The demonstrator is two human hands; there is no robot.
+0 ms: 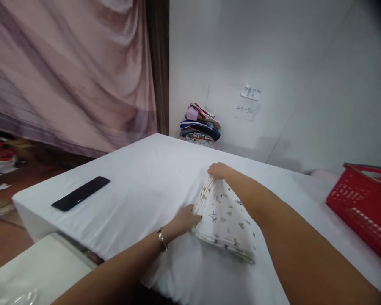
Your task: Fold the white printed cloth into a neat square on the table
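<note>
A folded white cloth [224,216] with a small grey and brown print stands tilted over the white-covered table, its layers showing along the left and lower edges. My right hand [220,170] grips its top corner, fingers wrapped over the fold. On the left edge, lower down, my left hand [189,219] pinches the layers, with the thumb on the printed face. A silver bracelet [161,239] circles my left wrist. My right forearm hides part of the cloth's right side.
A black flat panel [81,193] lies at the table's left. The white table [139,169] meets a wall bearing paper notes [246,111]. Folded fabrics [200,125] are stacked behind it. A red basket [365,207] sits at right, a white surface [34,271] at lower left, and a pink curtain [82,63] hangs behind.
</note>
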